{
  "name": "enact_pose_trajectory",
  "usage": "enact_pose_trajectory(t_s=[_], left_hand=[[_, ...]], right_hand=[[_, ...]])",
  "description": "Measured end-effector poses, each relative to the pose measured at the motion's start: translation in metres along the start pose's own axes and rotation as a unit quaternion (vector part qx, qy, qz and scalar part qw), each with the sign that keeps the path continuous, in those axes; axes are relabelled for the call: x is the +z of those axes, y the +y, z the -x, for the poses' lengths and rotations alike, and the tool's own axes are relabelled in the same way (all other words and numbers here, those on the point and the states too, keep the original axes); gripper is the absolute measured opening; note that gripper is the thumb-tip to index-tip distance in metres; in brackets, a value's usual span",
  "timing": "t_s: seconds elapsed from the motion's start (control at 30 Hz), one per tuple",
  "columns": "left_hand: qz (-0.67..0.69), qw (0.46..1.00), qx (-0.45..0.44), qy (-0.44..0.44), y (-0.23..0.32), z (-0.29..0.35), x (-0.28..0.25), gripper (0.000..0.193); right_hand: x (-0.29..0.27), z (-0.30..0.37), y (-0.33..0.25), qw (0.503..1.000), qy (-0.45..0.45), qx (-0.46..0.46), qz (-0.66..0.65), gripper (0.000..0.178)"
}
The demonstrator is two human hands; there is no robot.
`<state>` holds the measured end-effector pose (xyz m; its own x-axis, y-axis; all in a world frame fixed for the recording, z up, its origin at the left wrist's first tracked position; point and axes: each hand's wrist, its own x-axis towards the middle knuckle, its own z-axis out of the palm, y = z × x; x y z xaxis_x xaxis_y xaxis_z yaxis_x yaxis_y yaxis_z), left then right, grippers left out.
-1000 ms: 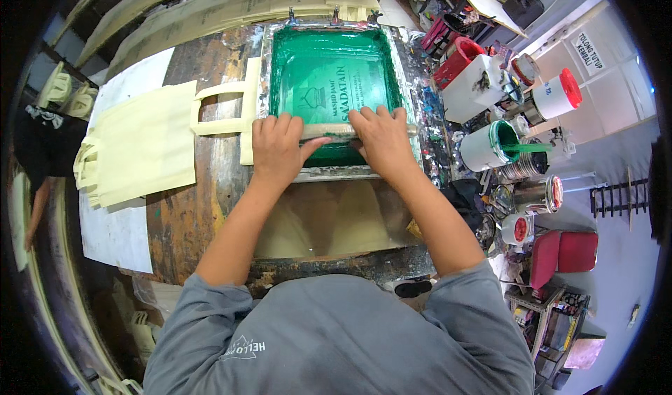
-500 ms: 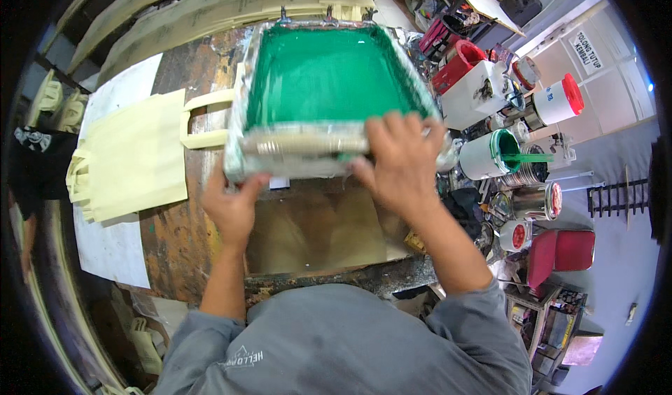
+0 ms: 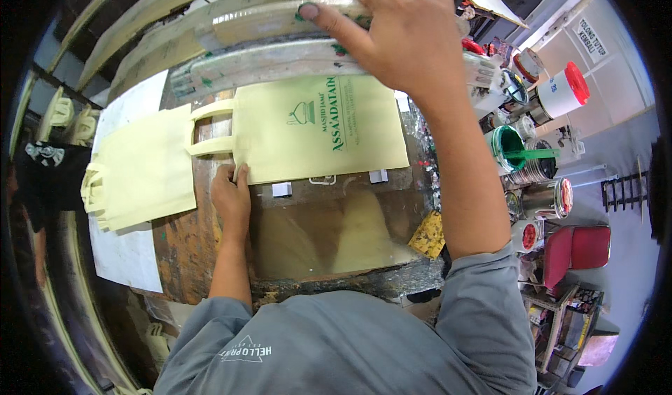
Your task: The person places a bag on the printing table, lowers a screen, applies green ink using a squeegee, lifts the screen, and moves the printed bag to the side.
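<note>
- A pale yellow bag [image 3: 381, 136] lies flat on the worktable [image 3: 185, 248], with a green print [image 3: 301, 114] showing on its upper face (clock times here are read from the middle of this bag).
- The bag's strap [image 3: 211, 146] sticks out at 9 o'clock.
- The left hand [image 3: 231, 193] is at 8 o'clock, by the bag's near left corner; thumb and forefinger sit slightly apart with their tips at the cloth edge, and I cannot tell whether they pinch it.
- The right hand [image 3: 413, 41] is between 1 and 2 o'clock, holding the frame [image 3: 266, 62] up off the bag at 12 o'clock; the thumb is spread away from the fingers, which curl over the far side, their tips hidden.
- A long handle [image 3: 269, 18] runs along the frame, beside that thumb.
- A second yellow bag [image 3: 143, 174] lies at 9 o'clock, past the strap.
- Small white pieces sit just beside the printed bag's near edge, one [image 3: 282, 189] at 7 o'clock, another [image 3: 379, 176] at 4.
- A yellow sponge [image 3: 428, 235] lies between 4 and 5 o'clock.
- A tub [image 3: 505, 145] of green paint with a green stick [image 3: 539, 154] stands at 3 o'clock.
</note>
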<state>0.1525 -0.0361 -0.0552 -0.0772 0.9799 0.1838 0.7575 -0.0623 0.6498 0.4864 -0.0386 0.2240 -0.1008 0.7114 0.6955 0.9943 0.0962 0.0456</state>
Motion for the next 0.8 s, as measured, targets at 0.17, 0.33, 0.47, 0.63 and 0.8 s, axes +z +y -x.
enact_pose_trajectory(t_s=[0.17, 0.33, 0.47, 0.63, 0.8], left_hand=[[-0.013, 0.945, 0.286, 0.157, 0.048, -0.034, -0.026, 0.027], [0.152, 0.957, 0.212, 0.125, 0.027, -0.123, -0.077, 0.033], [0.039, 0.982, 0.138, 0.12, -0.093, -0.199, -0.157, 0.035], [0.073, 0.983, 0.117, 0.125, -0.101, -0.165, -0.106, 0.063], [-0.016, 0.935, 0.332, -0.123, 0.051, 0.009, 0.06, 0.081]], right_hand=[[0.002, -0.004, 0.001, 0.999, 0.032, -0.009, 0.016, 0.076], [-0.011, -0.027, 0.005, 0.986, -0.14, 0.051, -0.079, 0.074], [-0.015, -0.021, 0.0, 1.0, 0.013, -0.01, 0.003, 0.076], [-0.014, -0.028, 0.004, 0.983, -0.18, 0.031, -0.015, 0.082], [-0.012, -0.05, 0.006, 0.985, -0.167, 0.023, -0.032, 0.083]])
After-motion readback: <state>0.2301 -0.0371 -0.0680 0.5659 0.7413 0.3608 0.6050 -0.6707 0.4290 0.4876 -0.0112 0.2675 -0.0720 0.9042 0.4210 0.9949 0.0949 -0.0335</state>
